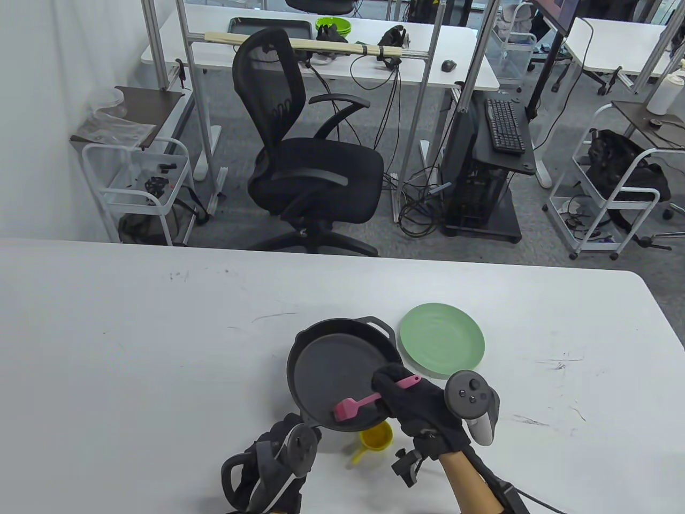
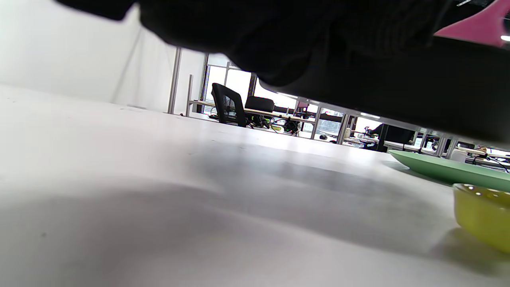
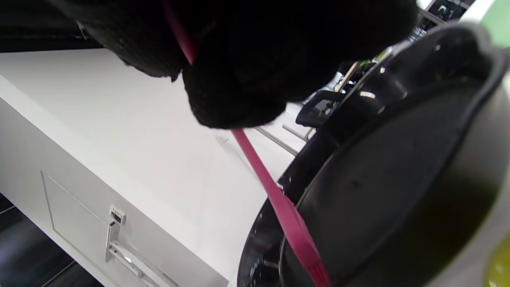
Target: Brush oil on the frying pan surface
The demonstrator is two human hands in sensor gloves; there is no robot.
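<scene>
Gloved and strapped with trackers, two hands work at the near edge of a white worktop [image 1: 160,332]: the left hand [image 1: 270,474] sits just below the frying pan [image 1: 342,369], where the pan's handle would be, though the table view does not show whether its fingers grip anything. Beside it, the right hand [image 1: 415,404] holds a pink silicone brush [image 1: 356,407] in curled fingers, the bristle head resting on the near part of the pan's dark cooking surface. Tucked just under the pan's near rim sits a small yellow cup [image 1: 374,439]. Touching or nearly touching the pan's far right side lies a pale green plate [image 1: 442,340]. Beyond the pan and worktop stands a black office chair [image 1: 305,155].
</scene>
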